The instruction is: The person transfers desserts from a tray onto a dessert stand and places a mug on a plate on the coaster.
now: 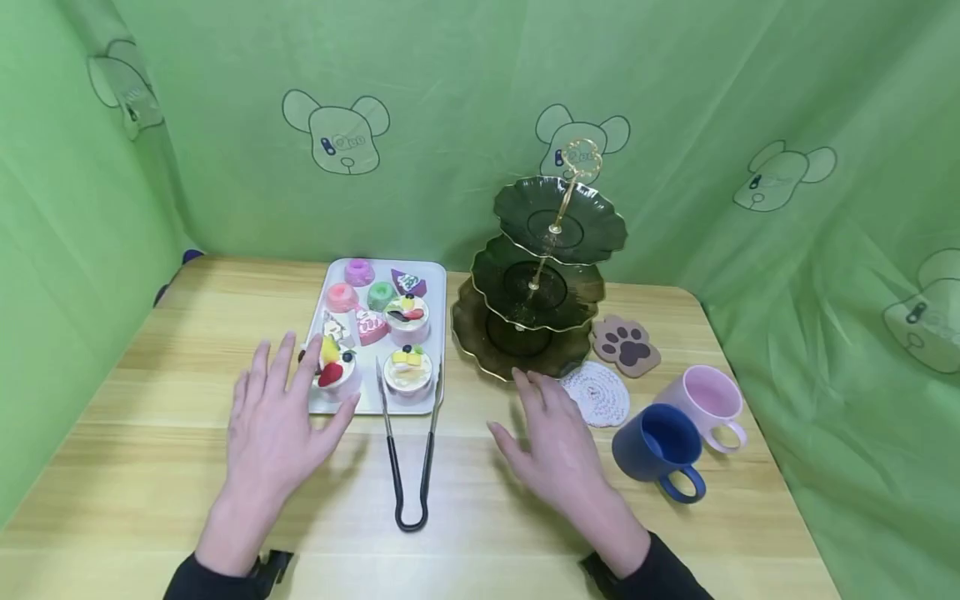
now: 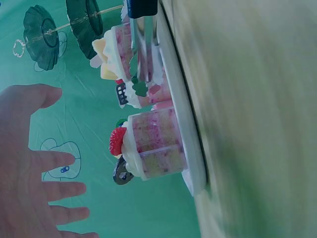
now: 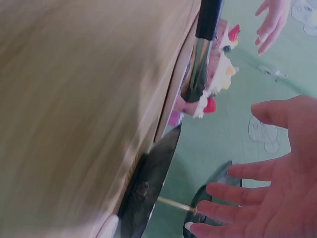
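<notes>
My left hand hovers with spread fingers at the left front of a white tray, holding nothing. Its fingertips overlap a dessert cup topped with a strawberry, seen side-on as a layered cup in the left wrist view. Two more dessert cups, one with yellow cubes, stand on the tray. Black-handled metal tongs lie with their tips over its front edge. My right hand, fingers extended and holding nothing, is just in front of a three-tier dark green stand with gold rims.
Small cake slices and ring-shaped sweets fill the tray's back. Right of the stand lie a paw-shaped coaster and a white crocheted coaster. A blue mug and a pink mug stand near the right edge. Green cloth hangs behind.
</notes>
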